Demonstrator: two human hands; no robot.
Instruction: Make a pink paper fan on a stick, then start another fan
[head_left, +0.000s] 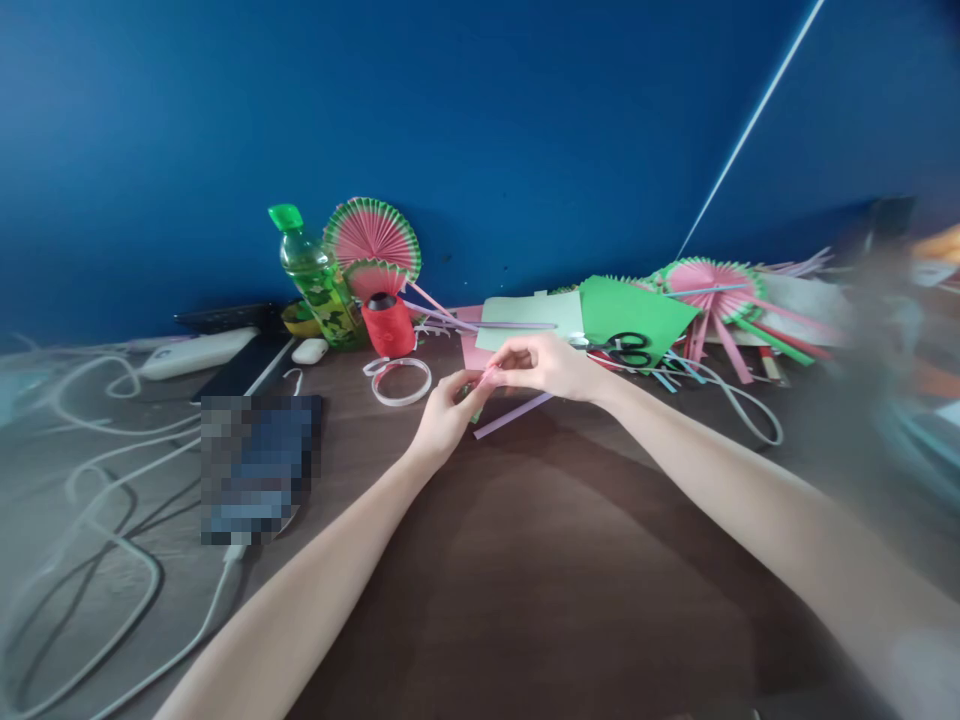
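My left hand (447,412) and my right hand (541,365) meet above the brown table (570,560), fingers pinched together on a small pink paper piece (489,376). A lilac paper strip (512,416) lies on the table just under the hands. Both forearms reach in from the bottom of the view.
Behind the hands stand a red thread spool (388,324), a green bottle (315,277), pink-and-green paper fans (373,235), green paper (637,310) with black scissors (628,349) and loose paper strips. A white ring (401,381) lies near the spool. A phone (259,465) and white cables (90,500) lie left.
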